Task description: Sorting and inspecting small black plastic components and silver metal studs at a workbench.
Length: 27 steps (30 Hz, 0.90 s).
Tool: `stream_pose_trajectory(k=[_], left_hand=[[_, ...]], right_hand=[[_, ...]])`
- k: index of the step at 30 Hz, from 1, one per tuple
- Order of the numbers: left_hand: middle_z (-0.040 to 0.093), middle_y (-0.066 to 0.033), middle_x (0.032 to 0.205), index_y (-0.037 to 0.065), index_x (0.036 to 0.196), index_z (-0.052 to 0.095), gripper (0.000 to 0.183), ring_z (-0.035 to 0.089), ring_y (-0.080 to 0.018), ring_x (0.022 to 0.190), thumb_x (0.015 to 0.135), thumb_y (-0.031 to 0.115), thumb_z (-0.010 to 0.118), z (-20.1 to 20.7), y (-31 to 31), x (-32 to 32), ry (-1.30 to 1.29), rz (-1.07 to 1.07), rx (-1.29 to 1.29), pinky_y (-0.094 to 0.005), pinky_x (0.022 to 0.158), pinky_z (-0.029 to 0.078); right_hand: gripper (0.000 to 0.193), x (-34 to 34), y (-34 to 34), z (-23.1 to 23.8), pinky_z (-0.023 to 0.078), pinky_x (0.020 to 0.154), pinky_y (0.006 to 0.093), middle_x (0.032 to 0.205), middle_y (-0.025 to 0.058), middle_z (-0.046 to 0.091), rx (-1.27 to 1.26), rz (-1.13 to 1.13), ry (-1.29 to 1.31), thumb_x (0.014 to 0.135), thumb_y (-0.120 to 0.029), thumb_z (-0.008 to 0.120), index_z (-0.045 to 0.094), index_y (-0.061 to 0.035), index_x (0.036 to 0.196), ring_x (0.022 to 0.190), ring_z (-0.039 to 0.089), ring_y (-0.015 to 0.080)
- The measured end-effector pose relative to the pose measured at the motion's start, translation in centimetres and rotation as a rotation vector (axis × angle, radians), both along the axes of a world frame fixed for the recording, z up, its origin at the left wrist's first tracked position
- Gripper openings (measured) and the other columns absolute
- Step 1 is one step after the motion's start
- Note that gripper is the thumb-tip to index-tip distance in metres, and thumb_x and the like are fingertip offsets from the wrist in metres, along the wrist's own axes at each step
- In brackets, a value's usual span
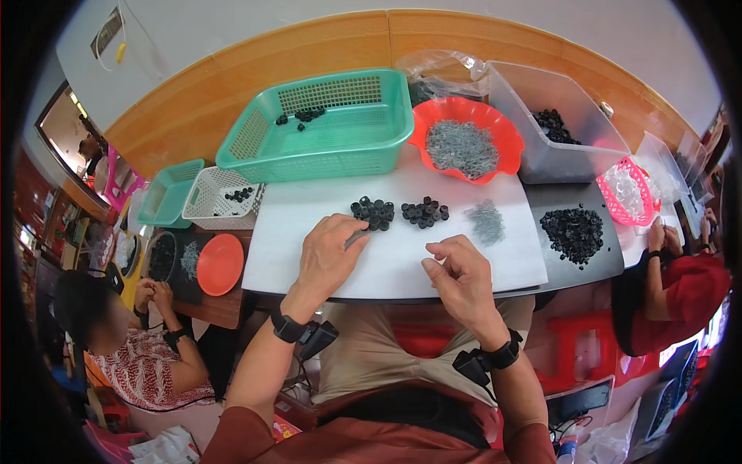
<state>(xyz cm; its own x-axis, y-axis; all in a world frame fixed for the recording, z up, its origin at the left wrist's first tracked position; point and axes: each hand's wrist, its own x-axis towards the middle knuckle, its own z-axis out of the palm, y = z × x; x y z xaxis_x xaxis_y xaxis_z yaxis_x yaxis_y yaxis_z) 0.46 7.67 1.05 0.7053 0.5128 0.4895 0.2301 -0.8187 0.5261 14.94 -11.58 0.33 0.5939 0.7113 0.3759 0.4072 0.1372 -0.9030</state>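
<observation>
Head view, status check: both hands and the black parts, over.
Left hand resting on white board, fingertips at left pile of black rings. Right hand raised, fingers pinched; contents too small to tell. Second ring pile and small metal pins lie beyond.

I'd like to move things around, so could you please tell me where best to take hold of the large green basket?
Probably take the large green basket by its long near rim, coming from the white mat side: that flared lip faces the hands unobstructed, while the orange bowl crowds its right end.
</observation>
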Motion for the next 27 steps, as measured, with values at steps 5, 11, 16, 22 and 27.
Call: stream_pose_trajectory(k=[5, 11, 16, 22, 27], left_hand=[[0.071, -0.0130, 0.100, 0.002, 0.102, 0.074, 0.020, 0.068, -0.0316, 0.092, 0.083, 0.008, 0.075, -0.1, -0.1, -0.2, -0.003, -0.012, -0.024, -0.0381, 0.083, 0.053], [0.072, -0.0129, 0.097, 0.002, 0.099, 0.075, 0.018, 0.068, -0.0318, 0.092, 0.082, 0.008, 0.076, -0.1, -0.1, -0.2, -0.016, -0.043, 0.013, -0.0384, 0.081, 0.054], [0.072, -0.0121, 0.095, 0.002, 0.097, 0.075, 0.018, 0.069, -0.0306, 0.088, 0.081, 0.007, 0.077, -0.4, -0.1, -0.3, -0.054, -0.048, 0.065, -0.0377, 0.076, 0.055], [0.073, -0.0119, 0.094, 0.002, 0.096, 0.075, 0.016, 0.070, -0.0288, 0.084, 0.081, 0.007, 0.078, -0.6, 0.0, -0.3, -0.105, -0.074, 0.067, -0.0358, 0.069, 0.056], [0.073, -0.0116, 0.093, 0.002, 0.096, 0.075, 0.015, 0.070, -0.0274, 0.083, 0.082, 0.007, 0.078, -0.6, -0.1, -0.4, -0.108, -0.077, 0.032, -0.0344, 0.066, 0.056]], right_hand=[[0.021, 2.0, 0.7, 1.0, 0.051, 0.060, 0.0405, 0.099, 0.0132, 0.064, -0.122, -0.216, -0.498, 0.089, -0.003, 0.070, 0.067, -0.0022, 0.110, 0.064, 0.064, 0.0325], [0.025, 3.1, 2.0, 2.1, 0.052, 0.066, 0.0455, 0.100, 0.0135, 0.062, -0.520, -0.304, -0.701, 0.092, -0.010, 0.066, 0.067, -0.0056, 0.117, 0.075, 0.066, 0.0359], [0.024, 3.4, 2.5, 1.8, 0.053, 0.068, 0.0470, 0.100, 0.0130, 0.061, -0.648, -0.296, -0.716, 0.092, -0.012, 0.067, 0.068, -0.0057, 0.115, 0.077, 0.067, 0.0367], [0.017, 3.9, 2.6, 1.6, 0.053, 0.069, 0.0501, 0.107, 0.0126, 0.062, -0.548, -0.267, -0.716, 0.091, -0.014, 0.066, 0.067, -0.0027, 0.104, 0.077, 0.068, 0.0399], [0.013, 4.3, 3.4, 0.9, 0.053, 0.072, 0.0487, 0.102, 0.0118, 0.066, -0.517, -0.293, -0.688, 0.090, -0.014, 0.067, 0.069, -0.0044, 0.099, 0.078, 0.068, 0.0387]])
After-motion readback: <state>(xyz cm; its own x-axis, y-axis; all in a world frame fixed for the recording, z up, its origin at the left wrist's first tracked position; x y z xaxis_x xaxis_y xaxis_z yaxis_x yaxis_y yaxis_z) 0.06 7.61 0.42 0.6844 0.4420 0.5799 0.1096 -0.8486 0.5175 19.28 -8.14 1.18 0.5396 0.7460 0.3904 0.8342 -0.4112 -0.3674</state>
